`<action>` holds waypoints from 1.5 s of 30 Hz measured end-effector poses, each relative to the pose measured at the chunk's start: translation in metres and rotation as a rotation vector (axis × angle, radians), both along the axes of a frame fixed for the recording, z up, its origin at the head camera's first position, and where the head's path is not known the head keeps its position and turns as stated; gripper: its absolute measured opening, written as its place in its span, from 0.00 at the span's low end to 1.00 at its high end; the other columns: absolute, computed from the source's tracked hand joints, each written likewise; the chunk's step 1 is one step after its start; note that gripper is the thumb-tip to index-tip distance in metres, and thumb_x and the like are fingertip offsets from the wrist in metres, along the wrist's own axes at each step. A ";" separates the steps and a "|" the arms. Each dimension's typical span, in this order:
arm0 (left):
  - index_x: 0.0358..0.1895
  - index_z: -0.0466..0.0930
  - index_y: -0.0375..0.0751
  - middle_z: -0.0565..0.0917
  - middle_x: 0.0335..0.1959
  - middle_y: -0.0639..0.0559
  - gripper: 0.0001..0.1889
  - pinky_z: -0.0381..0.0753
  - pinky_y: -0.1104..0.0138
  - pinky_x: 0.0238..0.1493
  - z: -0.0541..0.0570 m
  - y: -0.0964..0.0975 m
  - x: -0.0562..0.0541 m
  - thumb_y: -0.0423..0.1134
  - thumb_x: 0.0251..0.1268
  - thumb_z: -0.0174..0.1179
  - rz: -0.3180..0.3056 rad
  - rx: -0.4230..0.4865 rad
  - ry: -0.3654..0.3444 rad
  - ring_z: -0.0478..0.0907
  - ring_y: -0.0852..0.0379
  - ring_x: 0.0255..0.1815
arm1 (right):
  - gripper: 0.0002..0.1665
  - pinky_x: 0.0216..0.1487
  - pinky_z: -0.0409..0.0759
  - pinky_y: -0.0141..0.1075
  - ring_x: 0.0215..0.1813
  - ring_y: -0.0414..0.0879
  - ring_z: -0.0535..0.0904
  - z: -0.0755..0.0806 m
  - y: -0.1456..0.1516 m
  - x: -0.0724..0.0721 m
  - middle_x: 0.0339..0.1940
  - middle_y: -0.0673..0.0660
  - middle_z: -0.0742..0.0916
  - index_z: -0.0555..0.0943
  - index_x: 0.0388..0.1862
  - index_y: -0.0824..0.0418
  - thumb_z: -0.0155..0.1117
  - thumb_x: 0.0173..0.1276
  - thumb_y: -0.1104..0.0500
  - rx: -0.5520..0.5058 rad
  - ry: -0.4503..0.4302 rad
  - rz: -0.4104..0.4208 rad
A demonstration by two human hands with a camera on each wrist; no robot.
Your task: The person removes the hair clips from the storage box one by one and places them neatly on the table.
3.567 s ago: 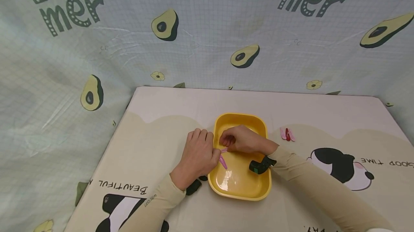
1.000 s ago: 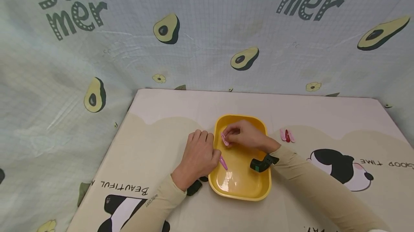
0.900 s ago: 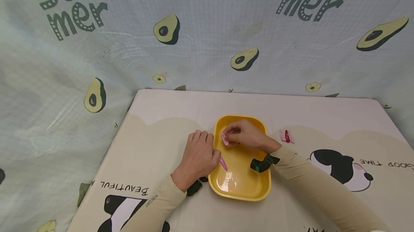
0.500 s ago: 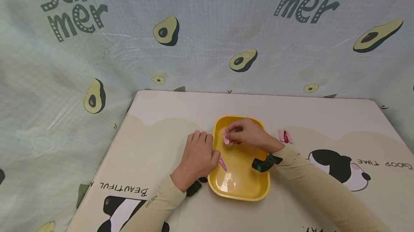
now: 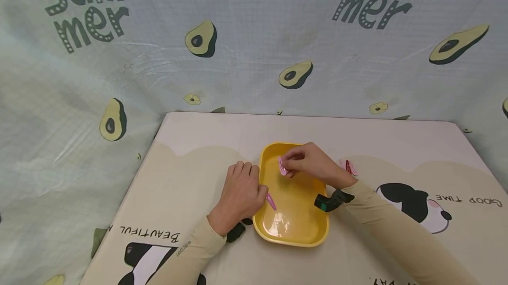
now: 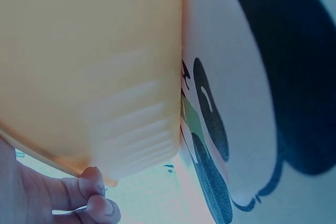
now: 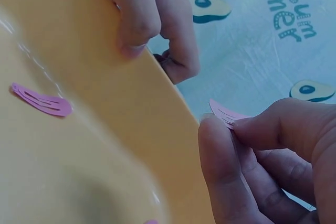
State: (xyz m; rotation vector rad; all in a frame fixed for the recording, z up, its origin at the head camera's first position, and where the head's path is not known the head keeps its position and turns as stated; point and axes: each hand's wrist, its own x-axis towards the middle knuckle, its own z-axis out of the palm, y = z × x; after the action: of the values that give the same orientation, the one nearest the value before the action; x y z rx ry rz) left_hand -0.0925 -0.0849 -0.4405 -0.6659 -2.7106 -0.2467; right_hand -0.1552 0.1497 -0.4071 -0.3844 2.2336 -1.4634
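Note:
My left hand point(image 5: 241, 190) grips the left rim of a yellow plastic tray point(image 5: 295, 227), thumb inside and fingers outside, as the right wrist view shows. Over the far part of this tray, my right hand point(image 5: 311, 163) pinches a light pink snap hair clip point(image 5: 282, 166) between thumb and index finger. A brighter pink hair clip point(image 5: 271, 201) lies in the tray by my left thumb; in the right wrist view it rests flat on the tray floor. At the bottom edge of that view a small pink bit shows, mostly cut off.
On the table right of the tray lies a small row of hair clips, a red one point(image 5: 348, 166) between pink ones, partly behind my right wrist. A black wrist device point(image 5: 334, 200) hangs under my right sleeve. A patterned curtain point(image 5: 246, 33) stands behind the table.
My right hand has taken the light pink hair clip from beside my left thumb and moved it away, then slightly to the right. My left hand has kept its hold on the tray.

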 end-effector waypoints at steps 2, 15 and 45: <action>0.29 0.70 0.42 0.68 0.25 0.50 0.10 0.67 0.59 0.45 -0.001 -0.001 0.000 0.43 0.63 0.58 -0.001 0.002 0.004 0.64 0.50 0.33 | 0.16 0.48 0.89 0.39 0.40 0.46 0.90 0.001 0.003 0.001 0.43 0.60 0.92 0.87 0.53 0.67 0.65 0.73 0.58 -0.002 -0.004 -0.009; 0.29 0.69 0.42 0.67 0.25 0.50 0.10 0.66 0.59 0.44 0.000 -0.005 0.000 0.41 0.63 0.56 0.006 0.023 -0.025 0.62 0.50 0.33 | 0.18 0.52 0.88 0.36 0.45 0.50 0.90 0.005 0.026 0.004 0.46 0.62 0.92 0.86 0.55 0.64 0.66 0.73 0.54 0.047 0.000 -0.080; 0.28 0.68 0.42 0.66 0.25 0.50 0.10 0.64 0.58 0.44 -0.002 0.002 -0.003 0.39 0.62 0.57 -0.004 0.023 -0.053 0.61 0.51 0.33 | 0.26 0.42 0.85 0.37 0.43 0.50 0.84 0.001 0.108 0.018 0.41 0.51 0.91 0.84 0.60 0.58 0.63 0.74 0.42 0.141 0.035 -0.283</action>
State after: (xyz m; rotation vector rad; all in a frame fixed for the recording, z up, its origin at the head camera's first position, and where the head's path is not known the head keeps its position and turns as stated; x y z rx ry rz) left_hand -0.0956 -0.0831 -0.4422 -0.6679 -2.7520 -0.3007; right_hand -0.1377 0.2572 -0.4064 -0.0500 2.4805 -1.4298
